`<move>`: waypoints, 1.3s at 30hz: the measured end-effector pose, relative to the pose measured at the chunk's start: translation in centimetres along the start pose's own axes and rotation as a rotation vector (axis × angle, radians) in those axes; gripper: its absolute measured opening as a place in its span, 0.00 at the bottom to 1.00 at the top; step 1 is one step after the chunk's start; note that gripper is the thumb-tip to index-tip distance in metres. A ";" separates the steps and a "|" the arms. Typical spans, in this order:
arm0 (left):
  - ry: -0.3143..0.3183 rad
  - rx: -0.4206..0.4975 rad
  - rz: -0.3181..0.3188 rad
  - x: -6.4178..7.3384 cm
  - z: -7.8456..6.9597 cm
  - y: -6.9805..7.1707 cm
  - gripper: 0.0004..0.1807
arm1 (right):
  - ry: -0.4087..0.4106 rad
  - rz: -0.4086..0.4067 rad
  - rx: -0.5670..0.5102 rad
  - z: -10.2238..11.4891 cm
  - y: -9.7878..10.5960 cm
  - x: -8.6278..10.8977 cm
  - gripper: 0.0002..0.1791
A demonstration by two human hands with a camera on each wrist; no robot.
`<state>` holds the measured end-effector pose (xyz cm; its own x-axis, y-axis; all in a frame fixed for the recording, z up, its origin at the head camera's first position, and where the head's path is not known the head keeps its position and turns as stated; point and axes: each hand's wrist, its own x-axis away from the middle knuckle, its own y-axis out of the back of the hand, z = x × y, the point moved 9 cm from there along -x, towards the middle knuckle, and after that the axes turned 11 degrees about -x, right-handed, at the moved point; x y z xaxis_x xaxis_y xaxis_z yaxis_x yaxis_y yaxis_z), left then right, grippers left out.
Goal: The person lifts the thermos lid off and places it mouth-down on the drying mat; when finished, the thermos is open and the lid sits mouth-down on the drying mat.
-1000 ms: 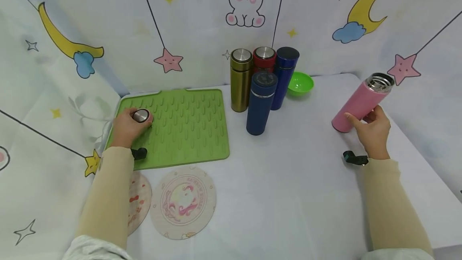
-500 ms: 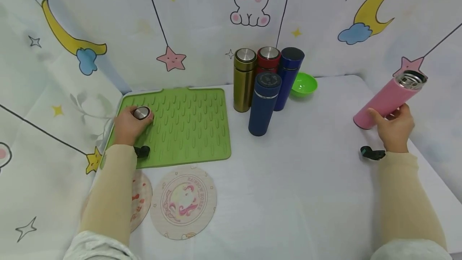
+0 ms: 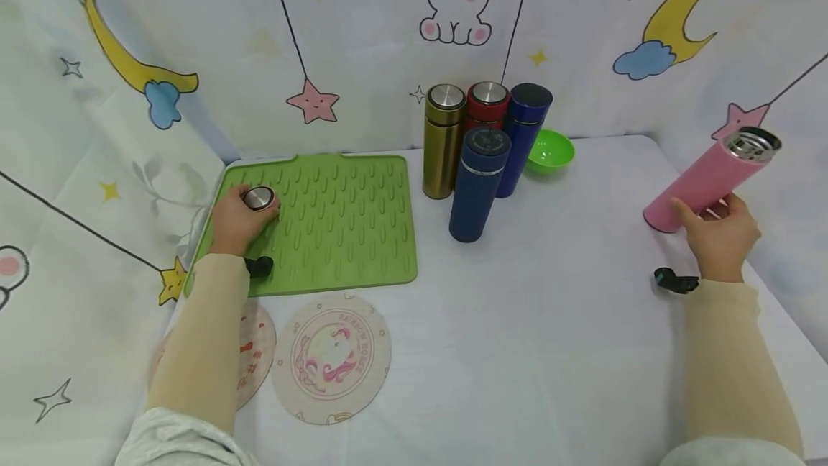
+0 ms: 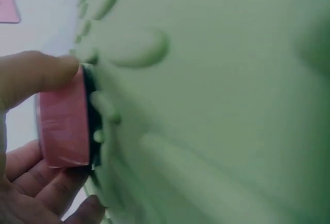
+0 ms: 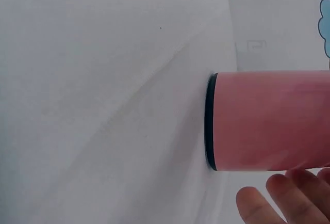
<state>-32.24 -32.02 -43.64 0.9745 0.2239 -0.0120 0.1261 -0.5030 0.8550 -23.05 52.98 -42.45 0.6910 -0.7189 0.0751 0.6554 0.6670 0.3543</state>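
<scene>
At the table's right, my right hand (image 3: 721, 239) holds a pink thermos bottle (image 3: 705, 182), thumb on its near side and fingers behind. The bottle is uncapped, showing its steel mouth. Its black-edged base (image 5: 210, 123) is right at the white cloth in the right wrist view. Over on the left, my left hand (image 3: 238, 223) grips a pink bottle lid (image 3: 259, 198) with a silver top, at the left part of the green ridged mat (image 3: 336, 225). In the left wrist view the lid's dark underside is against the mat's ridges, thumb and fingers on opposite sides.
Capped bottles in gold (image 3: 443, 146), red (image 3: 486, 105), blue (image 3: 522, 139) and navy (image 3: 477, 189) stand grouped at the back middle. A green bowl (image 3: 551, 153) sits behind them. Two round printed coasters (image 3: 333, 362) lie in front of the mat, one partly under my left sleeve.
My right hand has moved right with the pink thermos bottle, over near the table's right edge. My left hand stays at the lid on the mat. The head view has shifted slightly.
</scene>
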 end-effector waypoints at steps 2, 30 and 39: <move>0.002 0.029 0.006 0.3 0.1 0.2 0.51 | -0.023 -0.034 -0.043 -0.3 0.8 1.1 0.49; -0.419 -0.375 -0.048 16.7 -11.9 -2.6 0.57 | 0.685 0.591 0.235 8.1 -19.8 25.0 0.58; -0.440 -0.314 -0.047 17.1 -12.5 -3.7 0.55 | 0.568 0.636 0.137 8.9 -23.5 23.3 0.62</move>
<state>-18.36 -15.90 -40.57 0.9634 -0.1642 -0.2120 0.1755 -0.2117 0.9614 -25.06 18.82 -40.74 0.9858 0.0145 -0.1672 0.0748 0.8540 0.5148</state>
